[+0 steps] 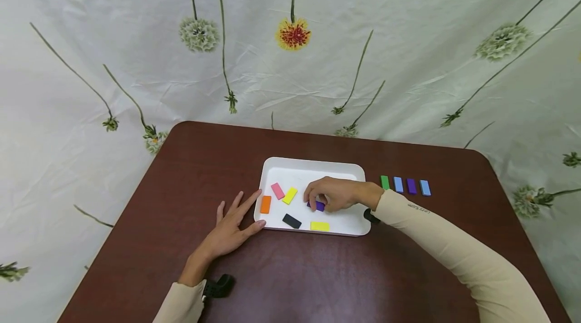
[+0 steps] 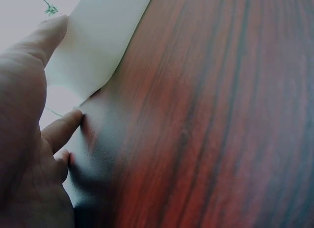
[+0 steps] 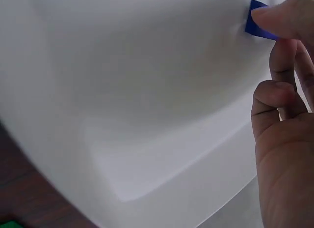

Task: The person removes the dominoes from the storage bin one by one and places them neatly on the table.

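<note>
A white tray (image 1: 342, 222) lies on the dark red-brown table with several small coloured blocks in it. Over its right half my right hand (image 1: 333, 193) pinches a purple block (image 1: 320, 206) between thumb and fingers. The right wrist view shows this block (image 3: 260, 20) as blue, its end sticking out past the thumb. My left hand (image 1: 229, 229) has its fingers spread, with fingertip and thumb against the tray's left edge. In the left wrist view that hand (image 2: 29, 110) touches the tray's outer wall (image 2: 95, 39).
Left of the purple block in the tray lie an orange block (image 1: 266, 205), a pink block (image 1: 278, 191), a yellow block (image 1: 289, 196) and a black block (image 1: 292, 221). Another yellow block (image 1: 320, 226) sits near the front wall. Right of the tray, a green block (image 1: 385, 182) starts a row with blue and purple ones.
</note>
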### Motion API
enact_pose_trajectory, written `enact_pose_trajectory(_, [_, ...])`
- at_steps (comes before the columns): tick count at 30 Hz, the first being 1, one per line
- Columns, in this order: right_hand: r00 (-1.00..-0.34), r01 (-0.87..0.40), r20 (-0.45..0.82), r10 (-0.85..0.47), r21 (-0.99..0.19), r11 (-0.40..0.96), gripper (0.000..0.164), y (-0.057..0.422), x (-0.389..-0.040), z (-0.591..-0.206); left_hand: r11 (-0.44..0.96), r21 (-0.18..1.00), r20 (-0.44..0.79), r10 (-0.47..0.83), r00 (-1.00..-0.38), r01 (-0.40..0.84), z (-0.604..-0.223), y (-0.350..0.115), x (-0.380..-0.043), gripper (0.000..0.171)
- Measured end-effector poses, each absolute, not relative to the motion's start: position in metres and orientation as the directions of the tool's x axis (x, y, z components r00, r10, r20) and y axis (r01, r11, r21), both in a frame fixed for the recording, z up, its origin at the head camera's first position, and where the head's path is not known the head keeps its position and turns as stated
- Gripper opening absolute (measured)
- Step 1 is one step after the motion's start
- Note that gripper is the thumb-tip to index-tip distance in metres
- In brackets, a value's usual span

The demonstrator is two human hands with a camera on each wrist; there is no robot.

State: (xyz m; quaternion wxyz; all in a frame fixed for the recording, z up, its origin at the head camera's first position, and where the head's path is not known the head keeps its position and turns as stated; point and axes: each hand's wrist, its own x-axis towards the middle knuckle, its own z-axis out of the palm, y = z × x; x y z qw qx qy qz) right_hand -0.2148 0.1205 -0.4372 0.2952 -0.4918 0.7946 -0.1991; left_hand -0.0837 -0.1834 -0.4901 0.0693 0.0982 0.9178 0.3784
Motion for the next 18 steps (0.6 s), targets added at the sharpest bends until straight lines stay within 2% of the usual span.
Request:
enact_pose_trajectory(6, [-0.340,-0.694,-0.233,-0.911,-0.591,0.411,0.027,0.1221,-0.2144,-0.4417,0.696,0.706,-0.055,0.236,-0.970,0.130,-0.4906,-0.1830,-0.0839,0.079])
enact_pose_trajectory(18, [-0.390,-0.735,-0.198,-0.899,-0.521,0.433,0.024,0.1310,-0.2174,-0.4359,0.697,0.705,-0.055,0.236,-0.970,0.130,-0.4906,-0.1829,-0.0833,0.079])
